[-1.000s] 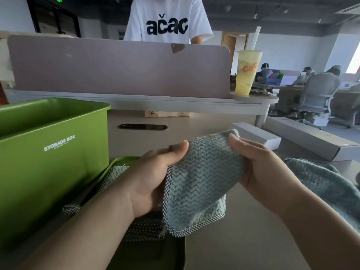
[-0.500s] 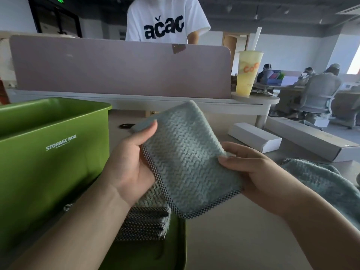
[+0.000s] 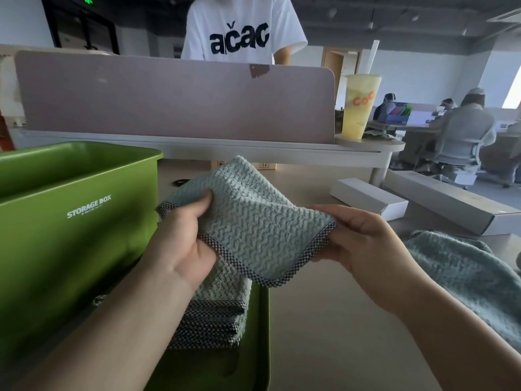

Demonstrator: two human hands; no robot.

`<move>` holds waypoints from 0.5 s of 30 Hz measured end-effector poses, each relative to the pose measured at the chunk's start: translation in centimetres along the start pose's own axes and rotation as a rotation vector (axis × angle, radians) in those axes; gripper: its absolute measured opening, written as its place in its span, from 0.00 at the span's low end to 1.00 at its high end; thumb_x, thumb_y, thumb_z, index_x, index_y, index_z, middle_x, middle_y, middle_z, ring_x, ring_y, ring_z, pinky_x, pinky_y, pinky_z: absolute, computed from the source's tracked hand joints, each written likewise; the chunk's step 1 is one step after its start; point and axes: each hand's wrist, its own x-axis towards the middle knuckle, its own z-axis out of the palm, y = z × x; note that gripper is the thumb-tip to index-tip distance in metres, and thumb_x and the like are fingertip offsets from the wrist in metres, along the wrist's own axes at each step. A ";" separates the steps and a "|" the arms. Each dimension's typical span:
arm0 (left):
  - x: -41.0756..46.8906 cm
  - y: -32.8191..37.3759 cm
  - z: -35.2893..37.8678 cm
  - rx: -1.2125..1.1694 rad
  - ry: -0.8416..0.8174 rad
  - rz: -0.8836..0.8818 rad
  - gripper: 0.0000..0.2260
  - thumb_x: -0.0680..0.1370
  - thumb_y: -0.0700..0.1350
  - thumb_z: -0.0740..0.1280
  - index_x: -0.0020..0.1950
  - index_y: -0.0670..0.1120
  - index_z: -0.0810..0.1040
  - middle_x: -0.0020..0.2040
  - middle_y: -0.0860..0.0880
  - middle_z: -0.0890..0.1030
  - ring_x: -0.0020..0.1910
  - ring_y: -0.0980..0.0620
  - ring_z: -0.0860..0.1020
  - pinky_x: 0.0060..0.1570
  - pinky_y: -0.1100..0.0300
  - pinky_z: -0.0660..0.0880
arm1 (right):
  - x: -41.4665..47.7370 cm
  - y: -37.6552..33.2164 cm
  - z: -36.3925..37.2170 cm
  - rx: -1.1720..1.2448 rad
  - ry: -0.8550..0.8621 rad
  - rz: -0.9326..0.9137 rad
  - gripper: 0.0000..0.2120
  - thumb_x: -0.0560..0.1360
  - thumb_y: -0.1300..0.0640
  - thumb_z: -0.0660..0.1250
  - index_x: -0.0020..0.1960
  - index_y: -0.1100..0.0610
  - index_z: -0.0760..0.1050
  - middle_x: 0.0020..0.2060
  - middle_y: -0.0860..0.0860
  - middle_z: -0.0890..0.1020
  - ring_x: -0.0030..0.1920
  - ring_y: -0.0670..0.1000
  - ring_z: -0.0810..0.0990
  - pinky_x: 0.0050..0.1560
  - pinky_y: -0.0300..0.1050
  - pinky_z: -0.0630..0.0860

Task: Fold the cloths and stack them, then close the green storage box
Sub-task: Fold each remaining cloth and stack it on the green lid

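I hold a folded pale-green cloth (image 3: 253,221) with a checked border above the desk. My left hand (image 3: 183,241) pinches its left edge, my right hand (image 3: 363,249) pinches its right corner. Under it a stack of folded cloths (image 3: 217,314) rests on the green lid (image 3: 253,348), which lies flat on the desk. The open green storage box (image 3: 70,221) stands at the left. Another pale-green cloth (image 3: 465,277) lies unfolded at the right.
A mauve partition (image 3: 174,97) runs across the back of the desk, with a person in a white T-shirt (image 3: 242,29) behind it. A yellow drink cup (image 3: 359,105) stands on the shelf. Two white cartons (image 3: 369,197) (image 3: 451,204) lie at the right.
The cloth went from hanging bunched between my hands, through an upright fold, to being held flatter and stretched sideways. My hands moved apart, each now on an opposite edge.
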 end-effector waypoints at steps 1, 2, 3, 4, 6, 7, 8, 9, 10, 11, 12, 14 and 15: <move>0.0 0.0 0.0 -0.012 0.000 0.007 0.07 0.79 0.39 0.61 0.48 0.41 0.79 0.37 0.45 0.86 0.34 0.50 0.85 0.29 0.58 0.80 | 0.0 0.0 -0.1 0.036 0.013 0.008 0.18 0.76 0.73 0.57 0.47 0.59 0.83 0.43 0.59 0.85 0.40 0.57 0.82 0.39 0.47 0.81; 0.0 0.0 0.0 -0.018 -0.004 0.015 0.07 0.79 0.39 0.61 0.48 0.40 0.78 0.36 0.45 0.86 0.34 0.50 0.85 0.28 0.58 0.80 | 0.1 -0.1 -0.1 0.077 0.022 0.020 0.20 0.75 0.75 0.56 0.45 0.58 0.84 0.42 0.60 0.85 0.40 0.57 0.82 0.40 0.49 0.82; 0.0 0.0 0.0 -0.014 -0.010 0.020 0.07 0.79 0.39 0.61 0.48 0.41 0.78 0.36 0.45 0.85 0.34 0.50 0.84 0.28 0.59 0.79 | 0.1 -0.2 -0.2 0.111 0.027 0.036 0.21 0.73 0.76 0.56 0.43 0.59 0.84 0.42 0.60 0.85 0.40 0.58 0.82 0.41 0.52 0.81; -0.1 0.0 0.1 -0.002 -0.014 0.019 0.07 0.80 0.39 0.60 0.48 0.41 0.78 0.36 0.46 0.85 0.33 0.51 0.84 0.27 0.59 0.79 | 0.1 -0.2 -0.2 0.138 0.019 0.054 0.19 0.70 0.76 0.58 0.42 0.60 0.84 0.42 0.61 0.85 0.41 0.59 0.82 0.42 0.53 0.81; -0.2 -0.1 0.2 0.034 -0.011 0.005 0.08 0.79 0.41 0.61 0.47 0.41 0.79 0.34 0.46 0.85 0.32 0.51 0.84 0.26 0.58 0.79 | 0.2 -0.1 -0.3 0.207 -0.033 0.117 0.19 0.61 0.73 0.59 0.43 0.61 0.83 0.42 0.63 0.83 0.41 0.59 0.81 0.41 0.54 0.82; -0.2 -0.1 0.2 0.057 -0.011 -0.010 0.08 0.79 0.41 0.62 0.47 0.41 0.79 0.35 0.46 0.85 0.32 0.51 0.84 0.27 0.57 0.80 | 0.1 -0.1 -0.5 0.263 -0.062 0.165 0.22 0.57 0.71 0.57 0.47 0.62 0.81 0.43 0.64 0.82 0.41 0.59 0.80 0.40 0.53 0.81; -0.3 -0.2 0.3 0.083 -0.023 -0.031 0.08 0.79 0.42 0.62 0.47 0.41 0.80 0.35 0.45 0.85 0.32 0.51 0.84 0.28 0.56 0.81 | 0.1 -0.1 -0.7 0.334 -0.090 0.217 0.26 0.55 0.70 0.57 0.51 0.64 0.79 0.45 0.66 0.80 0.42 0.60 0.79 0.40 0.52 0.80; -0.4 -0.2 0.3 0.112 -0.043 -0.055 0.08 0.78 0.43 0.63 0.48 0.41 0.80 0.36 0.45 0.85 0.32 0.51 0.84 0.30 0.56 0.81 | 0.2 -0.1 -0.9 0.396 -0.108 0.267 0.29 0.54 0.68 0.60 0.56 0.65 0.77 0.48 0.69 0.79 0.45 0.62 0.78 0.41 0.53 0.79; -0.6 -0.3 0.3 0.141 -0.069 -0.080 0.08 0.76 0.43 0.65 0.49 0.42 0.81 0.38 0.45 0.85 0.33 0.50 0.84 0.31 0.57 0.81 | 0.2 -0.2 -1.0 0.448 -0.129 0.316 0.33 0.54 0.65 0.65 0.60 0.65 0.75 0.52 0.72 0.77 0.48 0.64 0.77 0.45 0.55 0.77; -0.8 -0.4 0.4 0.173 -0.098 -0.107 0.09 0.74 0.44 0.66 0.49 0.42 0.81 0.39 0.46 0.86 0.34 0.50 0.84 0.31 0.58 0.81 | 0.2 -0.4 -0.9 0.496 -0.163 0.366 0.36 0.56 0.58 0.71 0.64 0.65 0.72 0.56 0.72 0.76 0.51 0.66 0.76 0.48 0.56 0.74; -0.9 -0.5 0.4 0.202 -0.126 -0.135 0.11 0.71 0.45 0.67 0.49 0.42 0.82 0.40 0.46 0.86 0.35 0.50 0.84 0.32 0.58 0.81 | 0.1 -0.5 -0.7 0.525 -0.201 0.415 0.37 0.60 0.50 0.73 0.66 0.65 0.71 0.58 0.71 0.76 0.51 0.65 0.77 0.50 0.55 0.74; -1.3 -0.9 0.6 0.244 -0.168 -0.195 0.12 0.67 0.44 0.69 0.47 0.41 0.83 0.39 0.45 0.85 0.34 0.50 0.84 0.32 0.59 0.81 | -0.2 -0.7 -0.1 0.474 -0.261 0.471 0.34 0.68 0.39 0.66 0.64 0.64 0.75 0.54 0.64 0.78 0.46 0.59 0.80 0.46 0.49 0.77; -1.5 -1.0 0.7 0.266 -0.183 -0.228 0.11 0.65 0.44 0.69 0.45 0.40 0.83 0.38 0.45 0.85 0.33 0.50 0.84 0.31 0.59 0.81 | -0.4 -0.8 0.2 0.431 -0.266 0.467 0.31 0.70 0.38 0.62 0.60 0.62 0.78 0.52 0.61 0.80 0.45 0.57 0.80 0.45 0.47 0.78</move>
